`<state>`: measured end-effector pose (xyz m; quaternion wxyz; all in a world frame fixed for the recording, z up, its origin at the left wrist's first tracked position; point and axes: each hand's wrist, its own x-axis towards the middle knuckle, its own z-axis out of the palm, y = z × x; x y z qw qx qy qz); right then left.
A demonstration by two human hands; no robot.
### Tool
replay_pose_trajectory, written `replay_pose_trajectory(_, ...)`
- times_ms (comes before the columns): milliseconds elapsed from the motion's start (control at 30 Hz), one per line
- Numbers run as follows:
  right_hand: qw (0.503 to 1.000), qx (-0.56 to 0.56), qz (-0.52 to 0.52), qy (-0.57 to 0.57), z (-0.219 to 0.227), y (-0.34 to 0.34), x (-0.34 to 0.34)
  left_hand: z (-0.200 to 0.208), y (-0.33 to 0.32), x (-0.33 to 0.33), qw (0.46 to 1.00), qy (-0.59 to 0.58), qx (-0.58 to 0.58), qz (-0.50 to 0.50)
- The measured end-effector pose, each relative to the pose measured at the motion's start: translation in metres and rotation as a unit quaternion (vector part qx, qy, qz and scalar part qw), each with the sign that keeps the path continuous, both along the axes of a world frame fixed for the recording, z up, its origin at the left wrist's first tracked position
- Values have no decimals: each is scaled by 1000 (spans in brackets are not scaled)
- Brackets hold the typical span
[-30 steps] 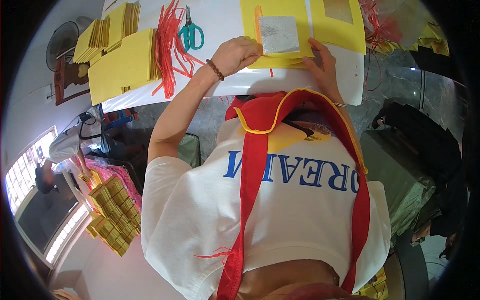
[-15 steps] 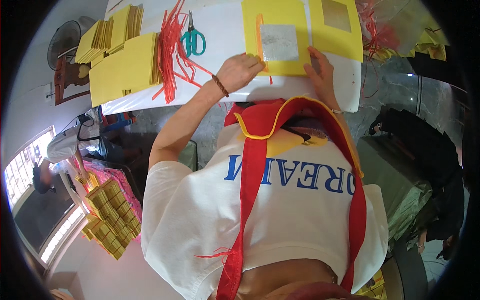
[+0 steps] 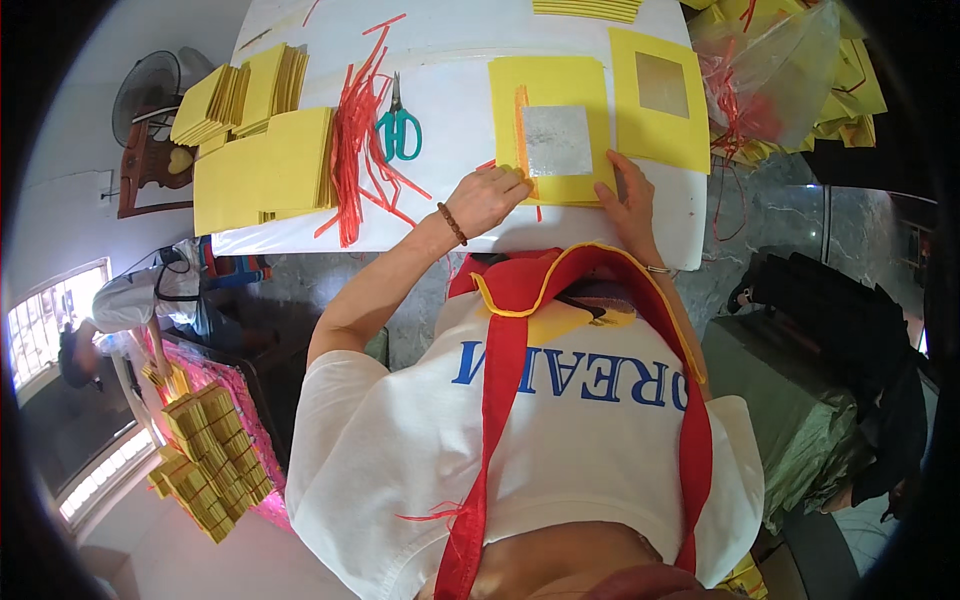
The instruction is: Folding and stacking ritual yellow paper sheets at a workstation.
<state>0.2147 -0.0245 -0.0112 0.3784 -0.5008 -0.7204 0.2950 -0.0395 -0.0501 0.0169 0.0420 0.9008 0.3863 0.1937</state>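
Note:
A stack of yellow paper sheets (image 3: 572, 82) lies in front of me on the white table. Its top carries a silver square (image 3: 558, 140), with an orange band (image 3: 521, 118) down the square's left side. At the lower left edge of the stack, the fingers of my left hand (image 3: 484, 207) are pressed together; what they pinch is hidden. Bits of red strip show beside that hand and below the stack. My right hand (image 3: 632, 200) rests at the lower right edge, thumb and fingers apart, touching the side of the sheets.
Teal-handled scissors (image 3: 401, 135) and a bundle of red strips (image 3: 354, 165) lie left of my hands. Beyond are yellow paper stacks (image 3: 262, 165). Another yellow sheet (image 3: 660, 135) lies at right, near a clear plastic bag (image 3: 775, 75). A person (image 3: 150, 295) handles yellow bundles (image 3: 215, 445) at left.
The view has shifted, so the table sits lower and shows more of its far side. My hands stay at the same edges of the yellow stack, with little visible change in their grip.

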Motion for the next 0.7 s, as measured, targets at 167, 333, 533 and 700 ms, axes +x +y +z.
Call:
replay_pose_trajectory(167, 1000, 0, 6, 1, -7, 4, 2, 0, 4, -2, 999, 4, 41, -7)
replay_pose_trajectory(333, 1000, 2, 11, -12, -7, 4, 2, 0, 4, -1, 999, 8, 37, -6)
replay_pose_trajectory(533, 1000, -8, 7, -8, -6, 2, 4, -2, 0, 0, 1000, -5, 25, -9)
replay_pose_trajectory(700, 999, 23, -4, -32, 0, -1, -1, 0, 0, -2, 1000, -13, 18, -19)
